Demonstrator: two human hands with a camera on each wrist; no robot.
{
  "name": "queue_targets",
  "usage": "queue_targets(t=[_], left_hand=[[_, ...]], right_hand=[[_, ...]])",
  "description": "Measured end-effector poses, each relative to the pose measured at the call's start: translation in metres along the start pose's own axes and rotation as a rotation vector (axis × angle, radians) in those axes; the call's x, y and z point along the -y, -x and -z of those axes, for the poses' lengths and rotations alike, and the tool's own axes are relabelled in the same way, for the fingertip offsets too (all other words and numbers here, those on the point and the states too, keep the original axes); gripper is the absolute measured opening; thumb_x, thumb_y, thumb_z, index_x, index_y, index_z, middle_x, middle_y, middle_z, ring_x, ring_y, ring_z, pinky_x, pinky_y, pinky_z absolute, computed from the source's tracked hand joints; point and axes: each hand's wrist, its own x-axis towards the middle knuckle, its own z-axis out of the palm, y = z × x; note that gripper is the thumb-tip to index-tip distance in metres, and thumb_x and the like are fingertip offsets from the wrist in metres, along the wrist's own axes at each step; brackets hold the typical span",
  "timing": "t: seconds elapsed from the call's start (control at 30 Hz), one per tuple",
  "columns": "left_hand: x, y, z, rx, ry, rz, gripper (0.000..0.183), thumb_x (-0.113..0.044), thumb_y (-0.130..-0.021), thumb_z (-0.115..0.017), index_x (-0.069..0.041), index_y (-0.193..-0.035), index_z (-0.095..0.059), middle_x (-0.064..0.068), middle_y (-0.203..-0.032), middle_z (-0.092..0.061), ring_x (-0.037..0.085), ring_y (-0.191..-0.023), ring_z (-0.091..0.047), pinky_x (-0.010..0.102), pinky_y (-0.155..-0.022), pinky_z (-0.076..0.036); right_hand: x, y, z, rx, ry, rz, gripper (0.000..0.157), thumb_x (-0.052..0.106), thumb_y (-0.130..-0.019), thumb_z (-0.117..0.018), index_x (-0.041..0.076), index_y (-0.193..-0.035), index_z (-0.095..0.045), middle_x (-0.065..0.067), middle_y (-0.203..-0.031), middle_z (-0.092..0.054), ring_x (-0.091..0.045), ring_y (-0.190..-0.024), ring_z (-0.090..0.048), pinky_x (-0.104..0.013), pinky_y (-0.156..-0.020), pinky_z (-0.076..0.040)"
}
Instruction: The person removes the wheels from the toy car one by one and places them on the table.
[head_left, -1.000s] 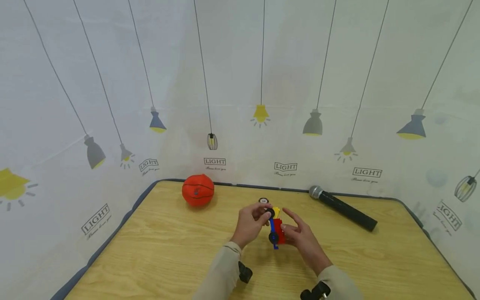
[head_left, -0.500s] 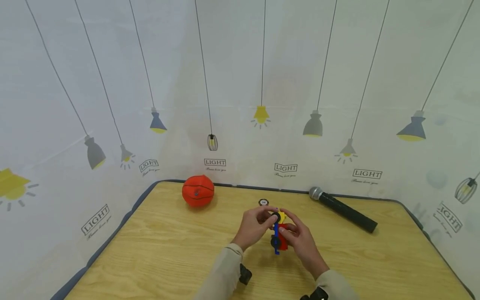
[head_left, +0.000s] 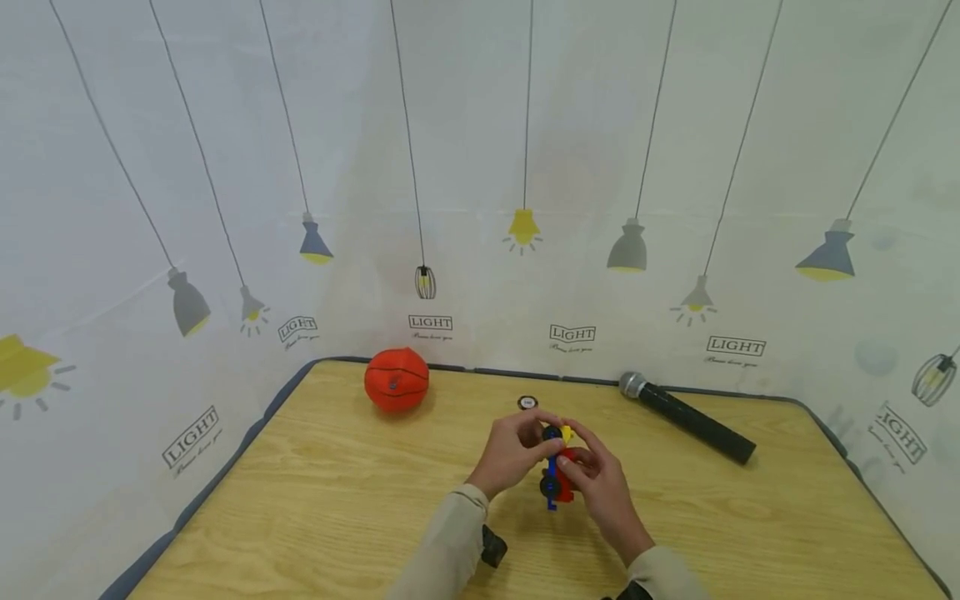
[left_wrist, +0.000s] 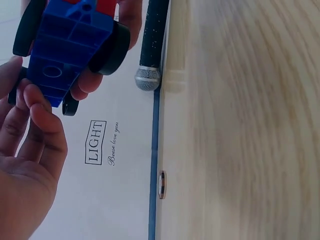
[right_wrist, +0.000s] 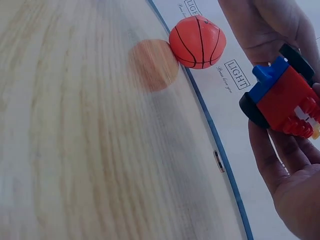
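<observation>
Both hands hold a toy brick car (head_left: pixel 552 468) above the table, with a blue chassis, red body (right_wrist: pixel 287 102), yellow piece (head_left: pixel 567 434) at the far end and black wheels. My left hand (head_left: pixel 508 457) pinches the car's far end by a small wheel, thumb and fingertips on it in the left wrist view. My right hand (head_left: pixel 609 492) grips the red body from the right, its index finger reaching to the yellow piece. The left wrist view shows the hollow blue underside (left_wrist: pixel 65 47). Fingers partly cover the yellow piece.
A red toy basketball (head_left: pixel 397 381) sits at the table's back left. A black microphone (head_left: pixel 693 422) with a silver head lies at the back right. Just beyond the hands is a small round black-and-white chip (head_left: pixel 527 402). A printed cloth wall (head_left: pixel 480 250) stands behind the table (head_left: pixel 337 500).
The car and both hands have shifted slightly right and nearer. My right index finger, stretched out and apart a second ago, has come down to the yellow piece.
</observation>
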Motion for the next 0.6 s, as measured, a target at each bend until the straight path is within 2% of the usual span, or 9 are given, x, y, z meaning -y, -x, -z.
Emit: queue_targets(t=[0.2,0.33,0.6], left_hand=[[-0.0033,0.0,-0.0019,-0.002,-0.005,0.002,0.019,-0.025,-0.091,-0.075,-0.023,-0.11,-0.07,-0.004,-0.075,-0.056,0.006,-0.065,-0.051,0.02,-0.061,-0.045],[-0.0025,-0.0006,-0.0031,-0.009,-0.004,0.005,0.019,-0.028,-0.091,-0.075,-0.024,-0.109,-0.069,-0.005,-0.075,-0.056,0.007,-0.065,-0.05,0.02,-0.061,-0.045],[-0.0012,-0.0007,-0.0054,-0.017,0.005,-0.026,0.018,-0.026,-0.091,-0.076,-0.019,-0.106,-0.069,-0.004,-0.072,-0.056,0.005,-0.062,-0.048,0.019,-0.057,-0.043]], right_hand=[[-0.0006,0.0031,-0.0032,-0.03,-0.021,0.012,0.056,0.004,-0.1,-0.058,0.027,-0.149,-0.044,-0.02,-0.121,-0.069,-0.013,-0.097,-0.073,-0.03,-0.081,-0.061],[0.0,0.0041,-0.0051,-0.058,0.001,0.032,0.055,0.004,-0.099,-0.06,0.025,-0.148,-0.046,-0.02,-0.116,-0.07,-0.013,-0.095,-0.074,-0.032,-0.08,-0.062],[-0.001,0.0063,-0.0073,-0.095,0.035,0.082,0.052,0.007,-0.098,-0.062,0.017,-0.148,-0.048,-0.021,-0.108,-0.071,-0.009,-0.086,-0.073,-0.025,-0.076,-0.059]])
